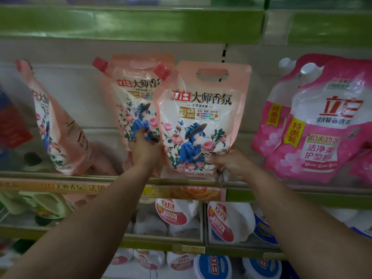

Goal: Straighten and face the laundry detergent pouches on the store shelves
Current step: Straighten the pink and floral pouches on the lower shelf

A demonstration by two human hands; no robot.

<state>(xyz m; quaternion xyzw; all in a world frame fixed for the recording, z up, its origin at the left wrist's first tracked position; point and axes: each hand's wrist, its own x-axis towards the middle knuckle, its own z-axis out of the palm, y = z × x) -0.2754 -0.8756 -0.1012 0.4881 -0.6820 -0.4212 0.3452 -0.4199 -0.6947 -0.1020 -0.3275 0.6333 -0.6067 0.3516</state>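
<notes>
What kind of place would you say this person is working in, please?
Most likely a shop's laundry aisle. Peach pouches and pink pouches of detergent stand in rows on green-edged shelving, a branded strip runs along the shelf edge, and white tubs fill the shelf below.

Green shelf edge (130, 23) runs overhead. Gold price strip (60, 187) fronts near shelf lip, left. Below: white detergent jugs (227, 220) with pink labels, blue-labelled jugs (213, 265) lowest row. Red box (12, 121) far left, tilted.
</notes>
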